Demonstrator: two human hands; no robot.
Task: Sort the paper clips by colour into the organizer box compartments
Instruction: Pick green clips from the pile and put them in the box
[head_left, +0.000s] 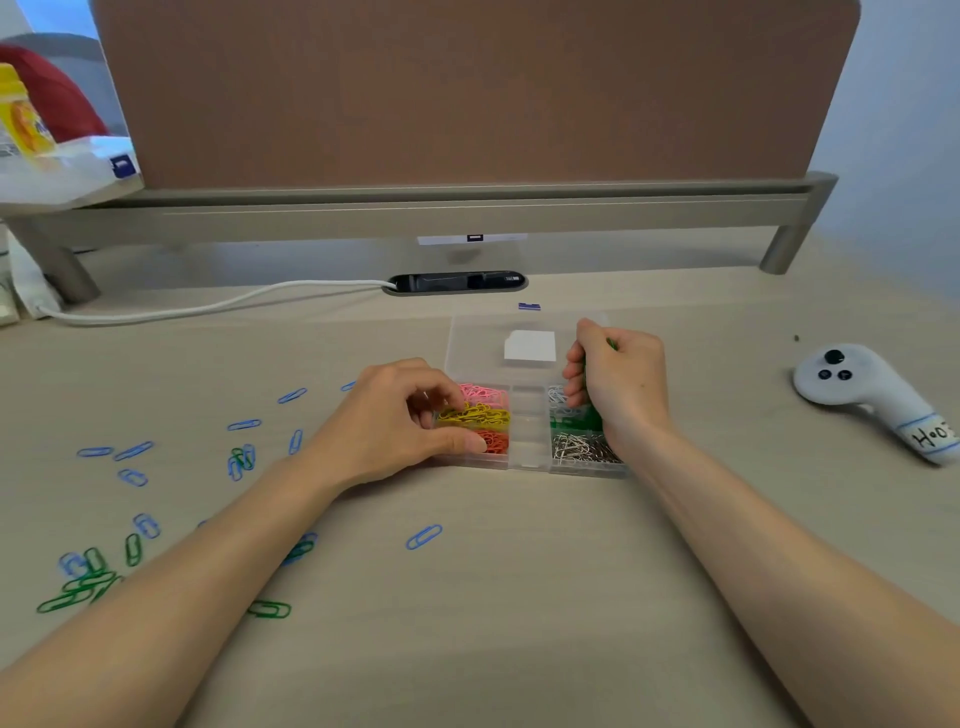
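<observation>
The right hand (618, 379) clamps curled fingers (571, 385) on green clips (612, 344) over the organizer box (529, 431) (seemingly the delivery step), needing next to open above its green compartment (563, 423).

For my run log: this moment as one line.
right hand: grips green clips over green compartment | left hand: rests on organizer box's left side | desk: blue clips, stray green clips unsorted

Right hand (618, 382) grips green clips (612, 344)
</observation>
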